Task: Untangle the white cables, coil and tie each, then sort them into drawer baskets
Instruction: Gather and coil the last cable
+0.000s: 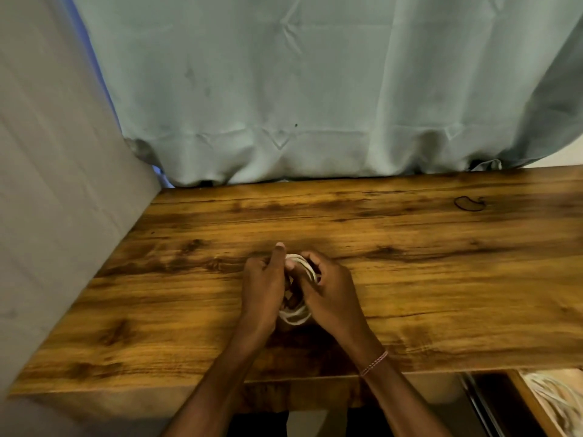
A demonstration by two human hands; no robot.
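Fingers: on my left hand (263, 288) and right hand (328, 294) they are curled round the coil of thin white cable (296, 316) and grip it between them; one left finger (278, 257) sticks out straight.
Cable's place: midway along the brown wood-grain desk (441, 279), nearer its front edge than its back. I cannot tell whether it touches the top.
Handling: I judge it light, soft and springy. The loops would slacken if the pinch eased.
Where to hold: across the bundled strands at one side, leaving the middle free for a tie.
Tie: thin black elastic loop (469, 204) near the far right corner, well apart.
Drawer: open wooden drawer (530, 402) below the front right corner, with pale strands inside.
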